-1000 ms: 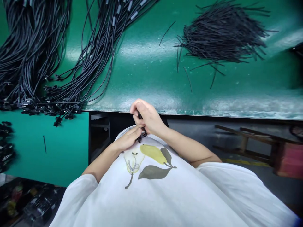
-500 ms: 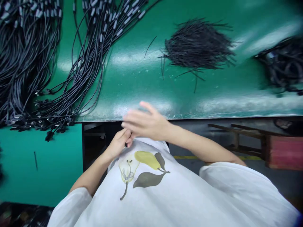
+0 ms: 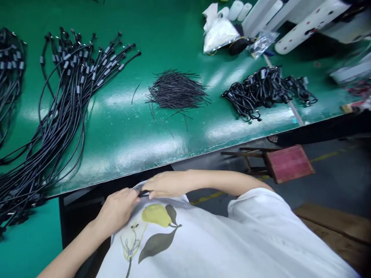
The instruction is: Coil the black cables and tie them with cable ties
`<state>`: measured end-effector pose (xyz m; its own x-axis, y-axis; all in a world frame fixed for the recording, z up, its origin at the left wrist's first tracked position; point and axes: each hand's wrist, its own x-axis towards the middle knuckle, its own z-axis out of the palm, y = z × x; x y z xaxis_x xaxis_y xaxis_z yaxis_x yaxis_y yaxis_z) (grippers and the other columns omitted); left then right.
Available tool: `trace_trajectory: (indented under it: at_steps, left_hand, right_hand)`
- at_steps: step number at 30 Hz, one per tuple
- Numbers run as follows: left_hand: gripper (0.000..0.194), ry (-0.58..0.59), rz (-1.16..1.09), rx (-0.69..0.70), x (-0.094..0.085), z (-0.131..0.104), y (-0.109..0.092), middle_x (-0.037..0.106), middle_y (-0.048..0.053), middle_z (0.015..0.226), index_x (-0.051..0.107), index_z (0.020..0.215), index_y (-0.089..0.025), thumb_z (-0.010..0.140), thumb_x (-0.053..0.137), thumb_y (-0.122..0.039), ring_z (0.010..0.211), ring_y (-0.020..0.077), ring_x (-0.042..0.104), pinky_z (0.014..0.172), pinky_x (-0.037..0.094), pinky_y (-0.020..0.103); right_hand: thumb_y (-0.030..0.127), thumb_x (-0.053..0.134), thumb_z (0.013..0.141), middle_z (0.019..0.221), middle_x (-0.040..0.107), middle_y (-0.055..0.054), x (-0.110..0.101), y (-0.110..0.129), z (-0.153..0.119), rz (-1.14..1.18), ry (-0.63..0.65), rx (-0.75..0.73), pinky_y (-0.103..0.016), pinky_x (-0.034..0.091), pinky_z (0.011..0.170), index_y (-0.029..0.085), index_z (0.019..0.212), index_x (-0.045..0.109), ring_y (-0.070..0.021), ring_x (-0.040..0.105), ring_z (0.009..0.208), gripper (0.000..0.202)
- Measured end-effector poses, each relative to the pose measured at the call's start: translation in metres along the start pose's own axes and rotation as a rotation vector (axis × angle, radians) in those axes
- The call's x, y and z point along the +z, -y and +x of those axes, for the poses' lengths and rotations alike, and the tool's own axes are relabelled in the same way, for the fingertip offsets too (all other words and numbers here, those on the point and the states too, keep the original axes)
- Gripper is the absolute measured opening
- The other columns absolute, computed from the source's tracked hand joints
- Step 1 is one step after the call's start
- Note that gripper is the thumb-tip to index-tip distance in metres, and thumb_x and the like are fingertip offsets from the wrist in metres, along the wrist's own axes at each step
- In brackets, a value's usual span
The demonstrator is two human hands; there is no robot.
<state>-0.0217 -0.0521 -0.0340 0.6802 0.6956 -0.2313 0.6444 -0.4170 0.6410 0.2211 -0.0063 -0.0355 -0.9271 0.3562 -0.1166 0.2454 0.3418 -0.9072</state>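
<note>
Close to my body, below the table's front edge, my left hand [image 3: 117, 208] and my right hand [image 3: 166, 183] meet. Both are closed on a short black piece [image 3: 144, 194] that looks like part of a cable; most of it is hidden by the fingers. On the table beyond lies a heap of thin black ties [image 3: 176, 90], with a few loose ones around it. Long black cables [image 3: 62, 116] with grey cylinders and small connectors spread to the left. Bundled black cables [image 3: 266, 90] are piled on the right.
The green table [image 3: 124, 135] has its front edge just past my hands. White rolls [image 3: 236, 9], a white plastic bag [image 3: 220, 34] and a spotted tube [image 3: 310, 27] stand at the back right. A red-seated stool [image 3: 290, 164] and a cardboard box [image 3: 336, 227] are on the floor.
My view has swung to the right, bringing the bundled cables and rolls into sight. My right hand, raised with fingers stretched before, has come down onto the black piece beside my left hand.
</note>
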Motion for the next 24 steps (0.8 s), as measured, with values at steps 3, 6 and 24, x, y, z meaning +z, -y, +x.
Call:
trace_trajectory:
  at_steps: [3, 6, 24]
  left_hand:
    - [0.029, -0.149, -0.407, -0.292, 0.004, 0.002, 0.009, 0.054, -0.001, 0.064, 0.058, 0.086, -0.021, 0.096, 0.040, -0.041, 0.060, 0.0159, 0.051, 0.060, 0.040, 0.028]
    - [0.034, -0.315, -0.894, -0.456, 0.012, 0.006, 0.007, 0.046, -0.003, 0.060, 0.058, 0.084, -0.019, 0.092, 0.047, -0.050, 0.055, 0.0136, 0.044, 0.057, 0.037, 0.028]
    - [0.050, -0.481, -1.511, -0.367, 0.015, 0.059, -0.030, 0.039, -0.008, 0.057, 0.051, 0.126, -0.016, 0.086, 0.063, -0.044, 0.050, 0.0075, 0.035, 0.051, 0.030, 0.021]
  right_hand:
    - [0.028, 0.041, 0.099, 0.110, 0.065, -0.007, -0.043, -0.025, -0.031, -0.197, -0.575, 0.131, -0.030, 0.044, 0.091, 0.018, 0.109, 0.064, -0.0160, 0.057, 0.104, 0.026]
    - [0.022, 0.034, 0.099, 0.110, 0.062, -0.010, -0.095, -0.068, -0.066, -0.450, -1.125, 0.481, -0.036, 0.042, 0.093, 0.019, 0.103, 0.065, -0.0201, 0.055, 0.105, 0.032]
    - [0.026, 0.052, 0.091, 0.075, 0.057, 0.000, -0.005, -0.031, 0.018, -0.034, -0.995, 0.215, -0.025, 0.039, 0.065, 0.018, 0.084, 0.060, -0.0131, 0.051, 0.068, 0.013]
